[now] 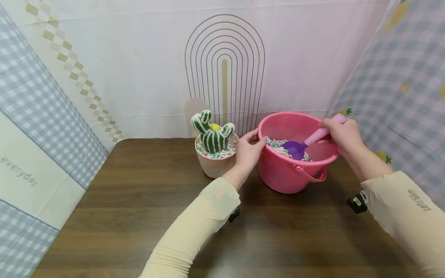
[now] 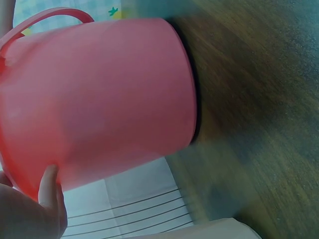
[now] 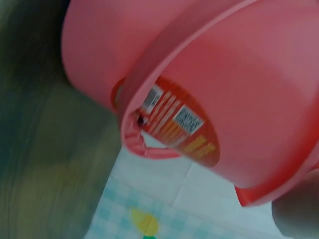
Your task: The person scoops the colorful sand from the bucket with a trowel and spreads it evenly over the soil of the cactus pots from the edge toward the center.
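Observation:
A pink bucket (image 1: 278, 173) stands on the table and holds small multicoloured pebbles (image 1: 276, 144). My left hand (image 1: 247, 154) grips its left rim, thumb at the edge; in the left wrist view that hand (image 2: 32, 211) lies against the bucket wall (image 2: 99, 94). With my right hand (image 1: 344, 135) I hold the lilac handle of a toy shovel (image 1: 294, 148) over the right rim. Its purple scoop rests tilted in the pebbles. The right wrist view shows the bucket's side with a label (image 3: 187, 122) and only a bit of the hand (image 3: 299, 209).
Left of the bucket, close to my left hand, stands a peach pot (image 1: 213, 166) with a green cactus (image 1: 213, 143) set in coloured pebbles. The bucket's handle (image 1: 314, 178) hangs down in front. Patterned cloth (image 1: 146, 58) borders the dark wooden table (image 1: 139, 200) behind and at both sides.

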`<state>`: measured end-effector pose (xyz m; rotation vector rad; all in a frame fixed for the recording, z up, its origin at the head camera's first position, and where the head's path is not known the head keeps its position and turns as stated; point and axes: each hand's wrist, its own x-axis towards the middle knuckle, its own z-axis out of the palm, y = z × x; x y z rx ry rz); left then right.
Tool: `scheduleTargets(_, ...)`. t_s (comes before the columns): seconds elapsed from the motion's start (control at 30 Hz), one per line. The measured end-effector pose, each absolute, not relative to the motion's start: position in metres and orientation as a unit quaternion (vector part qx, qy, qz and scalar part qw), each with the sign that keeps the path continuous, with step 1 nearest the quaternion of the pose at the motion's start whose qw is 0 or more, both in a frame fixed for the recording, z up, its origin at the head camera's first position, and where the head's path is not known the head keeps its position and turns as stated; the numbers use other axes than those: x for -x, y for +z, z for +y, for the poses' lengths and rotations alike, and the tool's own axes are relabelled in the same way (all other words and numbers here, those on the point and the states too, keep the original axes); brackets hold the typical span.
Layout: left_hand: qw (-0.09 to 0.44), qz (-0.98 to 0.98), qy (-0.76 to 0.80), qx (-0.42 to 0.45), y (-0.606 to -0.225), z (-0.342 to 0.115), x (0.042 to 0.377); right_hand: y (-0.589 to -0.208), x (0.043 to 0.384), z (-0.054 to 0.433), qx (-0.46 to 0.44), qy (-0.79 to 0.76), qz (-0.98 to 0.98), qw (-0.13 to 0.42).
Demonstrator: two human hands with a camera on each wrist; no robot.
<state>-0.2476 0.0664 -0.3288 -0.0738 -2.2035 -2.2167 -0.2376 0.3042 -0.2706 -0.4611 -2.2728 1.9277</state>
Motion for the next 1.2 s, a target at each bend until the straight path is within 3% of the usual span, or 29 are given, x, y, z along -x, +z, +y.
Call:
scheduleTargets(0.47,-0.003,-0.711,-0.703,0.026,-0.331,0.066,0.248,-0.269,0.251,0.291,0.220,0.743,-0.628,0.078)
scheduleTargets(1.2,0.009,-0.711,-0.703,0.017,-0.329,0.067,0.249,-0.260,0.247,0.315,0.173,0.847,-0.498,0.061)
